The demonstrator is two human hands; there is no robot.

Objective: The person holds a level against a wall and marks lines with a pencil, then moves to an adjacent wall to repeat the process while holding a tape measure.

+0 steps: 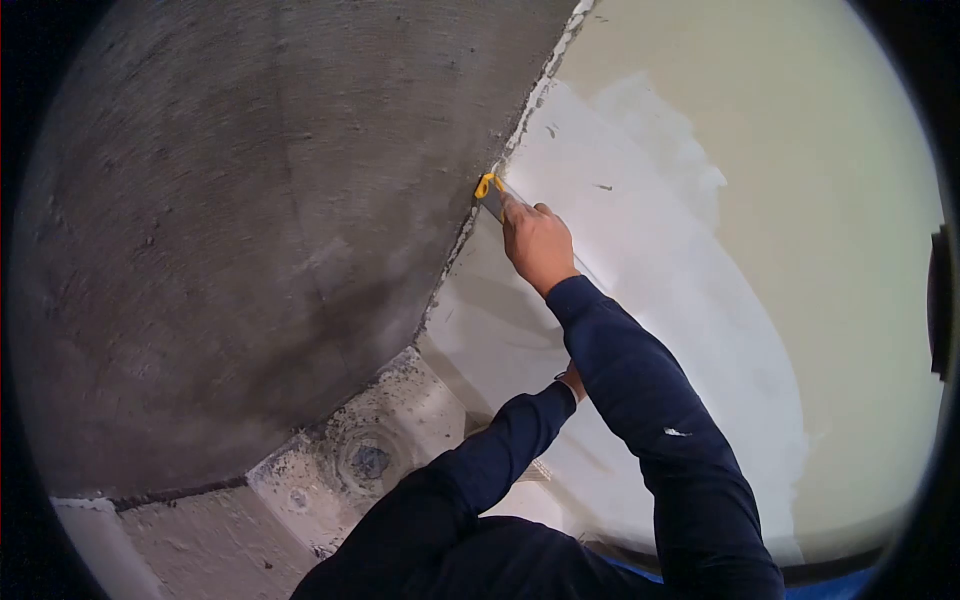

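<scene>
My right hand [540, 247] is closed around the yellow handle of a plastering trowel [490, 203]. The trowel's flat grey blade lies against the pale wall, its end at the rough seam where the dark grey surface begins. Fresh white plaster [640, 260] covers a broad patch of wall beside the hand. Behind my right forearm, only a small part of my left hand [573, 381] shows near the wrist. Its fingers are hidden, and I cannot see what they hold, if anything.
A dark grey rough surface [230, 200] fills the left side, meeting the pale wall along a ragged white seam [545, 85]. Below is a spattered corner piece with a round fitting [370, 458]. A dark object [940, 300] sits at the right edge.
</scene>
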